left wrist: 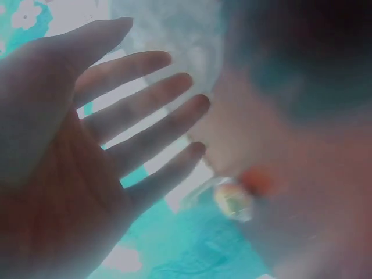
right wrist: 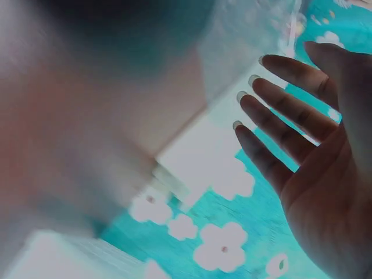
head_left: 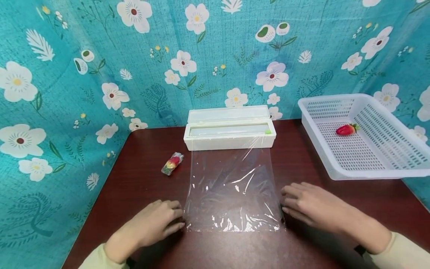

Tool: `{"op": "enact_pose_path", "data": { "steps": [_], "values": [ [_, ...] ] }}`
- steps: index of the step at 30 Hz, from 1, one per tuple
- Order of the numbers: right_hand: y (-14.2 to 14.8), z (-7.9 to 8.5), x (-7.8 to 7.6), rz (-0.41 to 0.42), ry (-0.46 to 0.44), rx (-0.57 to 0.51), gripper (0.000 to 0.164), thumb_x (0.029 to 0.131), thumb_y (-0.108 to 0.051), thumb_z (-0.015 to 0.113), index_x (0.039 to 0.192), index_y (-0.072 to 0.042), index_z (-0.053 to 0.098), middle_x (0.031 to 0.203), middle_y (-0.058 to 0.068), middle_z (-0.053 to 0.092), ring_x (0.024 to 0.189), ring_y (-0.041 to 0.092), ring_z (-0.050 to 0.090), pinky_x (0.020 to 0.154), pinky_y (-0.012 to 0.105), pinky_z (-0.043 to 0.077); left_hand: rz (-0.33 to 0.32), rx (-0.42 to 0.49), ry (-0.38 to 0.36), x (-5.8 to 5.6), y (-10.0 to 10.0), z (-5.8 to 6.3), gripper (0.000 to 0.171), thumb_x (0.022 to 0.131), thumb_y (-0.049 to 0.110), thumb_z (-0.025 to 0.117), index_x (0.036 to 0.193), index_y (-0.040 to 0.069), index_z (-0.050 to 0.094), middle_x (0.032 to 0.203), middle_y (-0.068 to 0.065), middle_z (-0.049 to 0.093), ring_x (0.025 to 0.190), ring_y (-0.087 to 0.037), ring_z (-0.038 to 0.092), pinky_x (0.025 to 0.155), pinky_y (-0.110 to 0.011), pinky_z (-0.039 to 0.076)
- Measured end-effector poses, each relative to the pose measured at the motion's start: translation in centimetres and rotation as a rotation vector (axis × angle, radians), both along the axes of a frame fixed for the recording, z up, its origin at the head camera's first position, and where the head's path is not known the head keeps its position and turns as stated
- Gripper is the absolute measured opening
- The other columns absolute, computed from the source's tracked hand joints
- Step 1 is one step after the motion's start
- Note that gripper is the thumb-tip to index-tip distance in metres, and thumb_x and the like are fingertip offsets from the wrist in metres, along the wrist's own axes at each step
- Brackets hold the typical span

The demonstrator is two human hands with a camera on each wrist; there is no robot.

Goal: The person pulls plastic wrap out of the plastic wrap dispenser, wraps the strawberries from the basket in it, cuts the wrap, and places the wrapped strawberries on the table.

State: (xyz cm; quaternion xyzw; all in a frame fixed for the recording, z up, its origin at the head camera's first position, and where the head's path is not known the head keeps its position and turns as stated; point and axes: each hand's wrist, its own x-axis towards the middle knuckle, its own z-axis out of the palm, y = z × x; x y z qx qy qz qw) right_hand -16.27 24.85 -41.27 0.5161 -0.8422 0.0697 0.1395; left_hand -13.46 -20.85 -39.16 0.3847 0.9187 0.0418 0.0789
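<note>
A sheet of clear plastic wrap (head_left: 231,186) lies drawn out over the table toward me from a white wrap dispenser box (head_left: 231,142) with its lid raised. My left hand (head_left: 151,222) is at the sheet's near left corner, fingertips right at its edge. Across from it, my right hand (head_left: 317,205) has its fingertips beside the right edge. In the left wrist view the fingers (left wrist: 157,128) are extended and slightly apart, holding nothing. The right wrist view likewise shows relaxed, spread fingers (right wrist: 285,122). A wrapped strawberry (head_left: 173,163) lies left of the sheet.
A white plastic basket (head_left: 322,149) stands at the back right, with one unwrapped strawberry (head_left: 347,129) in it. Behind the dark red table (head_left: 141,149) hangs a teal flowered cloth (head_left: 215,67), which also runs along both sides.
</note>
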Motion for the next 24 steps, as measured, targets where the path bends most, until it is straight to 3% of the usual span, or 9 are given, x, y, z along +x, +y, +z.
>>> {"op": "enact_pose_path", "data": {
  "steps": [3,6,8,11,14,18,22,24],
  "values": [
    [-0.2,2.3,-1.2,-0.048,0.016,0.015,0.024,0.103,-0.035,0.06,0.095,-0.016,0.072,0.1,-0.003,0.063,0.089,0.017,0.059,0.075,0.041,0.053,-0.019,0.011,0.043,-2.1,0.7,1.5,0.02,0.096,0.032,0.074,0.105,0.014,0.076,0.099,0.003,0.069,0.087,-0.011,0.065,0.077,-0.039,0.057],
    [-0.5,4.7,-2.7,-0.088,0.015,0.026,0.011,0.093,-0.025,0.074,0.096,-0.015,0.071,0.094,-0.005,0.061,0.085,0.015,0.057,0.073,0.038,0.051,-0.026,0.045,0.109,-4.6,1.6,2.8,0.022,0.097,0.031,0.073,0.108,0.013,0.075,0.103,0.001,0.07,0.092,-0.014,0.067,0.081,-0.038,0.058],
    [-0.6,6.1,-4.0,-0.114,0.006,0.025,0.013,0.086,-0.018,0.08,0.096,-0.014,0.072,0.09,-0.005,0.06,0.082,0.016,0.057,0.071,0.037,0.05,-0.016,0.073,0.147,-6.5,2.2,3.4,0.024,0.097,0.03,0.073,0.113,0.011,0.075,0.107,-0.002,0.07,0.096,-0.017,0.067,0.085,-0.039,0.057],
    [-0.7,7.6,-6.7,-0.182,-0.033,0.028,0.012,0.087,-0.015,0.08,0.097,-0.012,0.073,0.086,-0.004,0.061,0.078,0.017,0.059,0.068,0.038,0.051,0.021,0.123,0.179,-9.6,3.1,3.9,0.03,0.099,0.027,0.071,0.121,0.007,0.073,0.116,-0.007,0.069,0.105,-0.023,0.067,0.092,-0.043,0.055],
    [-0.5,8.3,-9.8,-0.283,-0.113,0.052,0.008,0.09,-0.013,0.078,0.097,-0.013,0.073,0.085,-0.002,0.063,0.077,0.019,0.063,0.068,0.041,0.053,0.072,0.173,0.171,-12.6,3.9,3.6,0.035,0.1,0.024,0.068,0.13,0.005,0.069,0.125,-0.011,0.067,0.115,-0.028,0.064,0.098,-0.047,0.051],
    [-0.5,7.8,-13.9,-0.392,-0.231,0.099,0.006,0.092,-0.011,0.074,0.093,-0.013,0.07,0.084,0.001,0.063,0.076,0.023,0.062,0.067,0.046,0.051,0.136,0.214,0.134,-15.7,4.4,2.4,0.045,0.1,0.022,0.068,0.14,0.002,0.06,0.137,-0.016,0.06,0.126,-0.032,0.057,0.104,-0.049,0.046],
    [-1.2,6.5,-17.0,-0.455,-0.33,0.144,0.008,0.094,-0.009,0.07,0.09,-0.01,0.064,0.079,0.006,0.058,0.072,0.025,0.054,0.063,0.045,0.045,0.184,0.194,0.09,-17.5,4.6,1.0,0.057,0.099,0.022,0.069,0.149,0.001,0.05,0.15,-0.018,0.049,0.137,-0.035,0.047,0.109,-0.053,0.04],
    [-1.7,5.8,-18.1,-0.474,-0.357,0.161,0.004,0.095,-0.008,0.069,0.093,-0.008,0.066,0.083,0.007,0.061,0.076,0.026,0.057,0.066,0.045,0.048,0.202,0.162,0.072,-17.9,4.6,0.3,0.061,0.099,0.023,0.069,0.152,0.002,0.047,0.155,-0.019,0.044,0.141,-0.036,0.042,0.111,-0.054,0.038]
  ]
}}
